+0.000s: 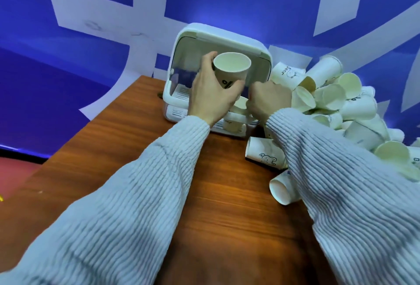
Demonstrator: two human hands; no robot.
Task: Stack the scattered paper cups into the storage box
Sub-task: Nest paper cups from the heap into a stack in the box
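Two ribbed grey sleeves (127, 205) occupy the foreground and extend forward over the wooden table (227, 205).

Left hand (213, 93): raised in front of the storage box (195, 41). Fingers and thumb are curled round one paper cup (230, 68), gripping its side wall. The cup is tilted so that its open mouth faces the camera; its interior is plain, and a dark printed mark shows on the outer wall near the thumb.

Right hand (269, 100): positioned just right of the left hand, at the lower front of the box. The fingers are curled, with the back of the hand toward the camera. Whether they hold anything cannot be determined; the fingertips are hidden.

Storage box: white, rounded corners, standing at the far edge of the table against the blue and white wall (91, 23). Its curved front cover appears raised, exposing a slotted inner tray. A cup in the box (231, 125) shows low at its front, partly hidden behind the wrists.

Cup pile (336, 98): a loose heap of white paper cups lies on the table to the right of the box, cups resting at mixed angles. Two fallen cups (263, 155) lie on their sides nearer the camera, beside the right sleeve; one carries a bear drawing.
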